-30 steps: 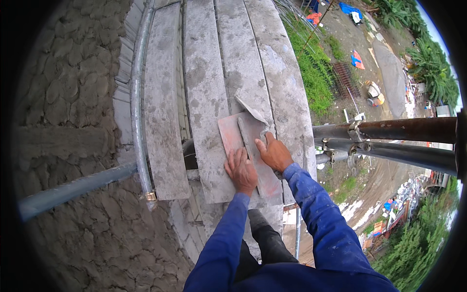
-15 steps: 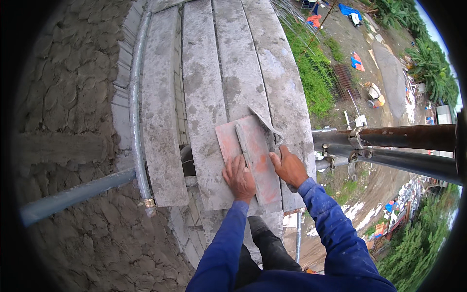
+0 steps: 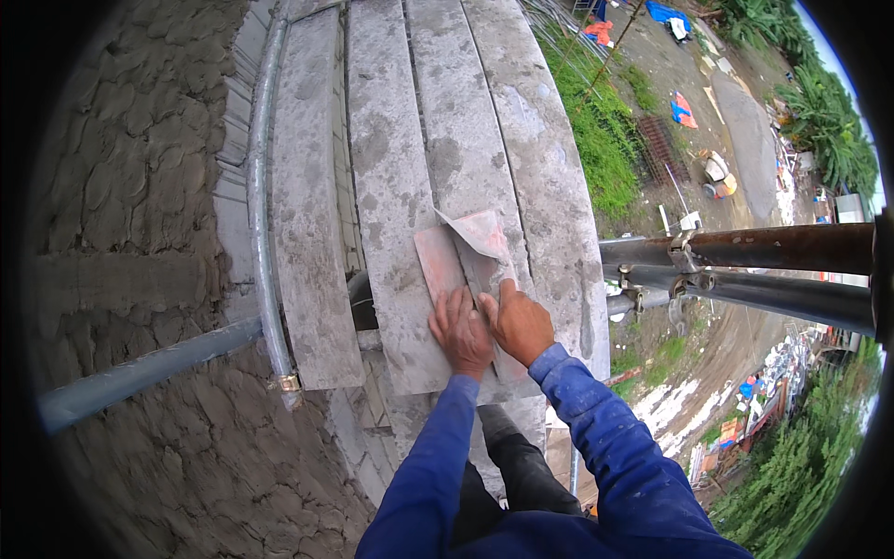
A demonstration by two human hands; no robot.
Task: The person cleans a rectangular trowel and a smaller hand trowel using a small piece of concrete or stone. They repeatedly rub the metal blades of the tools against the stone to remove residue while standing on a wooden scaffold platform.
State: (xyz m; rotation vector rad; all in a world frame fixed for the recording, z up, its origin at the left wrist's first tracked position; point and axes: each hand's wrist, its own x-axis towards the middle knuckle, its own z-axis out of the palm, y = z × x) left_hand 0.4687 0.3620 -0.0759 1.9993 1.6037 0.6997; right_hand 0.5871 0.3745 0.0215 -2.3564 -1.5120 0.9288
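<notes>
A flat rectangular plastering float (image 3: 438,261), grey with reddish patches, lies face down on the planks with its long bar handle upward. My left hand (image 3: 463,331) grips its near part beside the handle. In my right hand (image 3: 521,321) is a pointed grey trowel (image 3: 473,233), its blade tilted across the float's far part, over the handle. The trowel's grip is hidden inside my fingers. My two hands are close together, and the right one covers the near right part of the float.
Worn scaffold planks (image 3: 382,168) with gaps run away from me. On the left, a metal pipe (image 3: 260,186) stands beside a wall of rough wet mortar (image 3: 130,186). Rusty scaffold tubes (image 3: 773,247) cross at right, above the ground far below with grass and debris.
My right hand has moved left with the trowel, from the float's right edge to over its middle. My left hand stays on the float, nearly in place.
</notes>
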